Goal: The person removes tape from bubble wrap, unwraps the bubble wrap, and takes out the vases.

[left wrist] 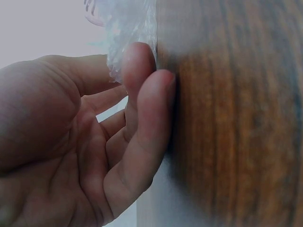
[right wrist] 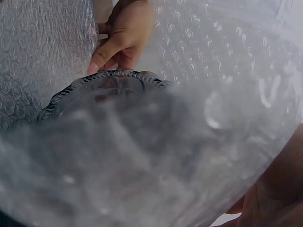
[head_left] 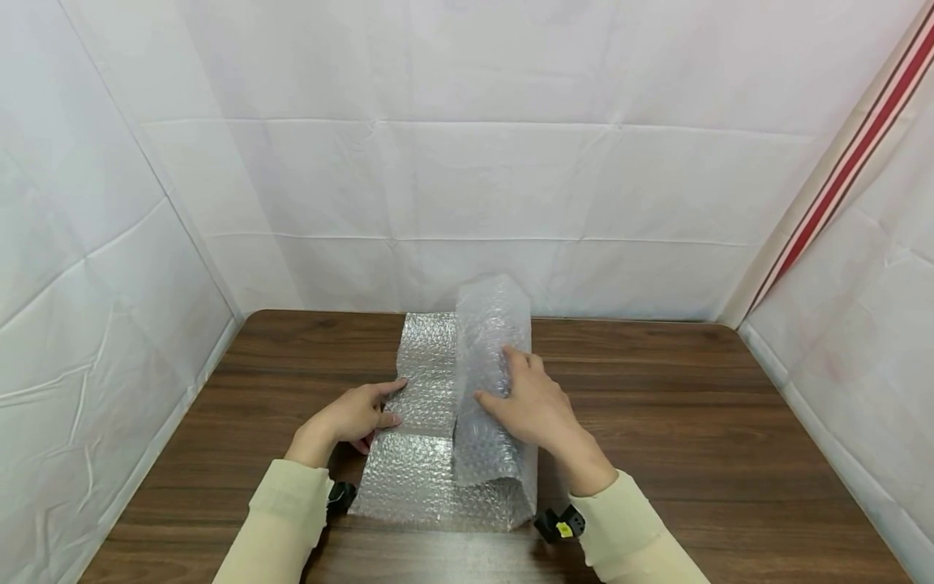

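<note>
A sheet of bubble wrap [head_left: 419, 478] lies on the table with its right part folded over to the left. My right hand [head_left: 536, 401] rests on this folded flap [head_left: 485, 438], thumb and fingers spread. Between the layers, the right wrist view shows the ribbed, scalloped rim of a clear glass dish or bowl [right wrist: 116, 74]; the rest is blurred behind the wrap. At the sheet's left edge, my left hand [head_left: 353, 414] presses with a fairly straight index finger and thumb, its other fingers bent low by the tabletop. The left wrist view shows its fingertips [left wrist: 156, 90] close to the wood.
The brown wood-grain table [head_left: 657, 422] extends to both sides of the wrap. White cloth [head_left: 467, 178] hangs behind it and along the sides, with a red-striped band [head_left: 850, 174] at the right. Small black devices [head_left: 562, 526] sit at the wrists.
</note>
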Motion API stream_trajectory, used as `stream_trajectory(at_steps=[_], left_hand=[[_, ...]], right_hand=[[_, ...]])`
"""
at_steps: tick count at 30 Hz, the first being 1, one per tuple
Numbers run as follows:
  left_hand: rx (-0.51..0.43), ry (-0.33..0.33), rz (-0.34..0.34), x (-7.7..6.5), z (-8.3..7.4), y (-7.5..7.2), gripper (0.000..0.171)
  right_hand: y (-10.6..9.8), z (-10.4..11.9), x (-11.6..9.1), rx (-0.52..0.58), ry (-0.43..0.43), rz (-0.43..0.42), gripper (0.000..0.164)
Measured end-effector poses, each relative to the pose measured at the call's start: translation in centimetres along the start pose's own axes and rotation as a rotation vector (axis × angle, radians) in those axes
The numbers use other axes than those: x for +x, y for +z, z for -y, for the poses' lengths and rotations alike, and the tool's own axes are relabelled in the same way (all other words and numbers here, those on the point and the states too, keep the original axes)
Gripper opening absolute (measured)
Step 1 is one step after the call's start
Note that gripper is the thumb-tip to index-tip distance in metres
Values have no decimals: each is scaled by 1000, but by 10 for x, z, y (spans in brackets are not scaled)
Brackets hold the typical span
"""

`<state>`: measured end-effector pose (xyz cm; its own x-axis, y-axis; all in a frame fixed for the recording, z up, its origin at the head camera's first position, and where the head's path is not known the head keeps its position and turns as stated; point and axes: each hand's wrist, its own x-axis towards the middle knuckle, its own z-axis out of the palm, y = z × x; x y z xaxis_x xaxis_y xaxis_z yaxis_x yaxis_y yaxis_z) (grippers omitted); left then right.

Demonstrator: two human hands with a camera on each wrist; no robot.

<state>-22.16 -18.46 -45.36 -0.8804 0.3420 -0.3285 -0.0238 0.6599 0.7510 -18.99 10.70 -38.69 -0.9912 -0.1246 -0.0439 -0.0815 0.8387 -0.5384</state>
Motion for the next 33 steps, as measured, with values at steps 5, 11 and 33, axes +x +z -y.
stream_trajectory(at_steps=[5,11,33], left_hand=[[-1,-1,0,0,0,0,68],[2,-2,0,0,-1,0,67],[-2,-10,2,-1,-1,0,66]], right_hand=[[-3,-2,-2,18,1,7,90],[-6,-5,-5,35,-4,16,89],[-18,-28,-6,120,13,41,86]])
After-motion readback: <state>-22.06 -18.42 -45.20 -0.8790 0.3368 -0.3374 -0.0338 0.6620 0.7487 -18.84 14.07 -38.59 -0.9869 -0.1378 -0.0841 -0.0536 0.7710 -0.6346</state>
